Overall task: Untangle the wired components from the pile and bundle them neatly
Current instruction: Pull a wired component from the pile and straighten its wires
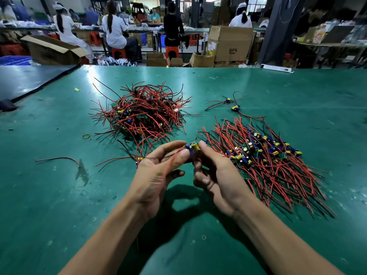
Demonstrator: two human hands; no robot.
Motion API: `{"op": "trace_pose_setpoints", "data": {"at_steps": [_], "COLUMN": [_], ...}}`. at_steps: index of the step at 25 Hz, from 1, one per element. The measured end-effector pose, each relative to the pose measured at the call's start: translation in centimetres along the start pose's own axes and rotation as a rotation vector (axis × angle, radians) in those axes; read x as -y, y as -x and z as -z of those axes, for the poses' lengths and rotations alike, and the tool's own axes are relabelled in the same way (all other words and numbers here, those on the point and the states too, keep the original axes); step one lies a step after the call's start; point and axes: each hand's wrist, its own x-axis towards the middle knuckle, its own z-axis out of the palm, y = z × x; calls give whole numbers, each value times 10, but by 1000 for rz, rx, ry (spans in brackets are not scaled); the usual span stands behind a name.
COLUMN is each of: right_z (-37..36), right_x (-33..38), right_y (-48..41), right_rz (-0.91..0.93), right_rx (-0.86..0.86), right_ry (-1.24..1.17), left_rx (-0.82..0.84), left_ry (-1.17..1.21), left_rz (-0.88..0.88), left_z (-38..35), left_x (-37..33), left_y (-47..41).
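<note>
The left hand (158, 175) and right hand (214, 175) together pinch one wired component (192, 148). If its leads snag the tangled pile (143, 114) at eleven o'clock, pulling could drag others loose.

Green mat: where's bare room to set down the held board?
Free: near-left mat below the loose wire; far-right mat beyond the sorted row. Crowded: the gap between the tangled pile and the row, where the left hand and right hand pinch the board.
</note>
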Motion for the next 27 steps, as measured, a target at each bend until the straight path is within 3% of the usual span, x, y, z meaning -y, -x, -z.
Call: {"op": "trace_pose_setpoints", "data": {"at_steps": [3, 5, 8, 12, 15, 21, 27], "right_z": [7, 11, 14, 15, 16, 21, 24], "right_x": [6, 9, 6, 1, 0, 7, 10], "right_y": [-1, 0, 0, -1, -2, -4, -14], "right_rz": [-45, -53, 4, 115, 54, -15, -3], "right_rx": [80, 159, 211, 123, 160, 227, 20], "right_ry": [-64, -14, 139, 284, 256, 163, 58], "left_rx": [94, 71, 111, 103, 81, 201, 215], "left_ry": [109, 154, -17, -66, -90, -167, -294], "left_rz": [63, 147, 220, 194, 179, 179, 122], "left_z": [5, 5, 3, 2, 2, 2, 4], "left_x": [0, -2, -2, 0, 2, -4, 1], "left_y": [-5, -7, -5, -1, -1, 4, 4]}}
